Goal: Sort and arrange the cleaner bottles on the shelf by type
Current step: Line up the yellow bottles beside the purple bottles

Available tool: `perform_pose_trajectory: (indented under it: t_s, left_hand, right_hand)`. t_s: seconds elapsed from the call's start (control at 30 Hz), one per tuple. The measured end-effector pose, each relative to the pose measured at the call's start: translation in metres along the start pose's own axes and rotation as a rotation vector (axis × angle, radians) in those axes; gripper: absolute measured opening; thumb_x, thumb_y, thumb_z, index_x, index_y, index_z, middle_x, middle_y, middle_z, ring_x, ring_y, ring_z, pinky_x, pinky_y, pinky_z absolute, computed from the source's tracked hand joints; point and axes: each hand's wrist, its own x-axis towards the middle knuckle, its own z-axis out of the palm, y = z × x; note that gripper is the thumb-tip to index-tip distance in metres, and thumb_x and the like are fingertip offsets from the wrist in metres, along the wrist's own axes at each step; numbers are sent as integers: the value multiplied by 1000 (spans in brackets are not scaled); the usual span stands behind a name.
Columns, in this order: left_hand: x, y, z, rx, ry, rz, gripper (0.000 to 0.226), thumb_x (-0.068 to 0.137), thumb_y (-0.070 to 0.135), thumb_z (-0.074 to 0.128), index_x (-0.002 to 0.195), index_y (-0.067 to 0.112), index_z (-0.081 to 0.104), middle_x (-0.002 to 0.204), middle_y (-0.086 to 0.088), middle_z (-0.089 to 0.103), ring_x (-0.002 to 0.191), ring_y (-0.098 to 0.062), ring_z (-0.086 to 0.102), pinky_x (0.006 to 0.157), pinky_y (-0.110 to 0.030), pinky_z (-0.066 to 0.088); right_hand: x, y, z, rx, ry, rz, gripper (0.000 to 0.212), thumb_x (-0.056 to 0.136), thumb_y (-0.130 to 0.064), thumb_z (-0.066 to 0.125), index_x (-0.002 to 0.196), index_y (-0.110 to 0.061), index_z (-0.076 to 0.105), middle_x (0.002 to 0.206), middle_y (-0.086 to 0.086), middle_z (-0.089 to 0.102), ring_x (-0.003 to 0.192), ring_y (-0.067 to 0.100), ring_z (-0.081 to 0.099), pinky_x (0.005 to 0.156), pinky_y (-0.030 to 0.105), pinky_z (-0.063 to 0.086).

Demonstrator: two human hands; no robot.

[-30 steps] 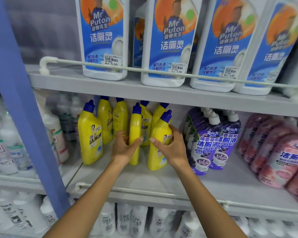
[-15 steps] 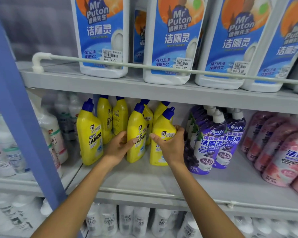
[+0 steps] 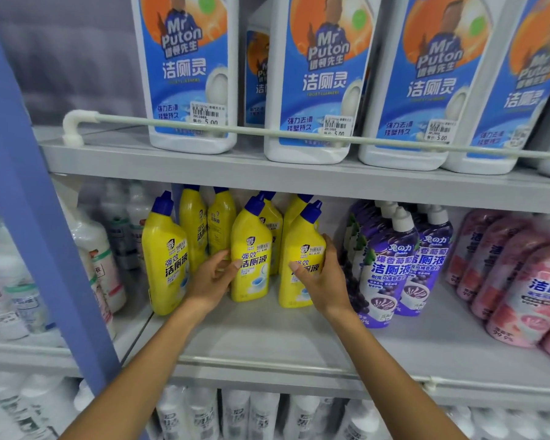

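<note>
My left hand (image 3: 211, 281) pinches one yellow plastic blue-capped cleaner bottle (image 3: 251, 239), my right hand (image 3: 326, 277) wraps its yellow neighbour (image 3: 302, 238); both stand on the grey metal shelf (image 3: 267, 338), labels forward, I judge to square their row

Mr Puton bottles (image 3: 311, 90) lose their tops to the upper edge, rear yellow bottles (image 3: 221, 223) hide behind the front row (image 3: 251, 249), bottom-shelf white bottles (image 3: 235, 414) blur.

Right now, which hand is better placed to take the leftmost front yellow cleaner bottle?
Left. The left hand holds the middle yellow bottle, directly beside the leftmost yellow plastic bottle; the right hand grips the rightmost yellow bottle and would probably have to reach across.
</note>
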Motion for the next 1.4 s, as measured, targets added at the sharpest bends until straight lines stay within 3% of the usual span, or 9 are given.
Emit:
perform_pose_trajectory:
  t_s: [0.13, 0.33, 0.47, 0.57, 0.73, 0.87, 1.0, 1.17, 1.4]
  left_hand:
    - [3, -4, 18, 61, 94, 19, 17, 88, 38, 77, 101, 34, 68, 93, 20, 75, 90, 4, 71, 87, -33, 60]
    - [15, -8, 39, 52, 139, 59, 16, 92, 29, 75, 104, 19, 70, 102, 5, 78, 95, -10, 74, 85, -37, 61]
    - [23, -10, 44, 44, 147, 82, 19, 95, 26, 72, 112, 18, 70, 108, 5, 77, 99, -7, 73, 87, -29, 59]
    - [29, -11, 46, 43, 141, 92, 21, 95, 25, 71, 116, 19, 70, 111, 5, 77, 100, -4, 72, 84, -19, 57]
    - [38, -21, 47, 82, 108, 94, 27, 93, 28, 74, 119, 21, 68, 111, 7, 76, 102, -3, 72, 90, -29, 57]
    - [43, -22, 50, 101, 90, 89, 42, 85, 42, 77, 122, 23, 68, 113, 9, 76, 104, -5, 72, 94, -34, 57]
    - [47, -21, 47, 47, 46, 80, 57, 75, 49, 79, 125, 24, 66, 116, 8, 76, 109, -10, 72, 98, -41, 57]
    - [48, -21, 54, 50, 63, 66, 68, 71, 55, 80, 129, 25, 62, 118, 10, 75, 110, -9, 70, 101, -44, 55]
    - [41, -20, 63, 53, 144, 81, 57, 75, 48, 79, 126, 28, 63, 115, 13, 74, 105, -2, 70, 95, -31, 55]
  right_hand:
    - [-4, 10, 2, -111, 22, 46, 50, 87, -29, 82, 126, -8, 58, 108, -8, 65, 98, 9, 62, 79, 8, 48]
    - [10, 16, 7, -147, 122, 12, 51, 85, -24, 84, 126, -4, 61, 110, -4, 68, 93, 7, 61, 74, -4, 39]
    - [28, 24, 5, -163, 100, 30, 56, 86, -26, 83, 133, -8, 57, 120, 2, 71, 102, 15, 66, 87, 18, 48]
    - [40, 29, 5, -169, 77, 46, 65, 87, -30, 82, 141, -11, 52, 120, 6, 72, 106, 23, 68, 87, 24, 49]
    - [49, 38, 6, -192, 9, 39, 68, 88, -31, 81, 145, -13, 49, 114, 9, 73, 101, 28, 70, 89, 37, 57]
    - [51, 38, 6, -128, -51, 28, 56, 90, -27, 79, 139, -14, 54, 121, 1, 73, 104, 17, 70, 90, 26, 54]
    - [56, 44, 8, 14, -80, 76, 56, 86, -29, 84, 133, -20, 54, 117, -4, 73, 103, 8, 72, 89, 30, 59]
    - [60, 49, 19, 102, -133, 127, 60, 89, -17, 81, 138, -19, 46, 115, -13, 66, 90, -21, 64, 75, 3, 48]
    - [62, 58, 20, 98, -130, 117, 60, 91, -18, 79, 141, -13, 47, 119, -7, 67, 94, -15, 64, 76, 4, 49]
